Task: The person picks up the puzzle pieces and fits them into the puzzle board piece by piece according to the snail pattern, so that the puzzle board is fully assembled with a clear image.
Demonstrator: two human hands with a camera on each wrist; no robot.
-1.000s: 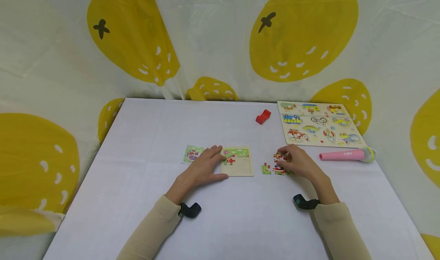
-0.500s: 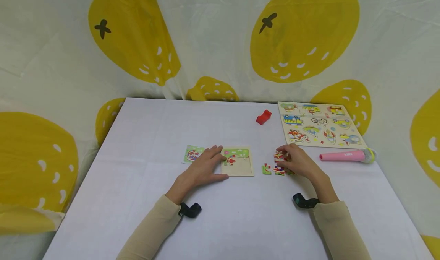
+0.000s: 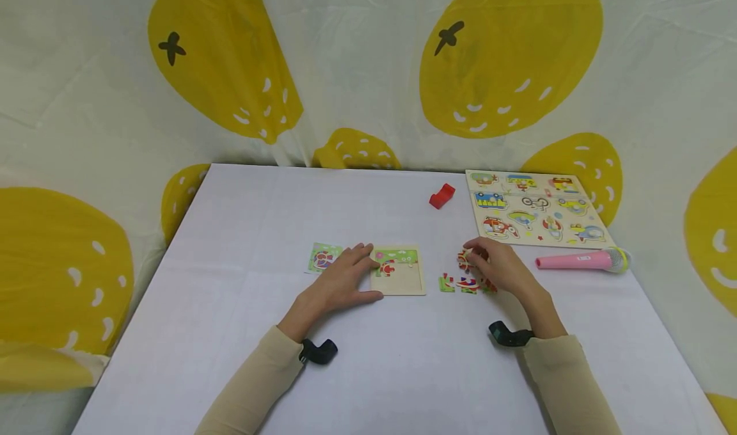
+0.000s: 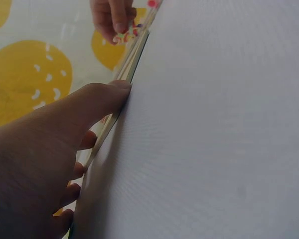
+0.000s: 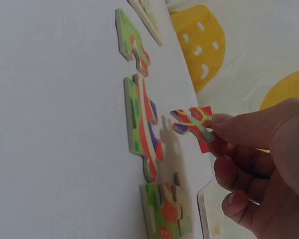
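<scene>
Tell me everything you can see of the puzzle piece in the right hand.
The puzzle piece is flat, with a rounded tab and a notched edge, printed in red, yellow, blue-purple and pale teal; it looks like thin wood or board. The right hand pinches it by one side, hiding part of its outline. It is held clear of the white tabletop, near the loose pieces; nothing but the hand is seen touching it. Its exact tilt is hard to judge.
</scene>
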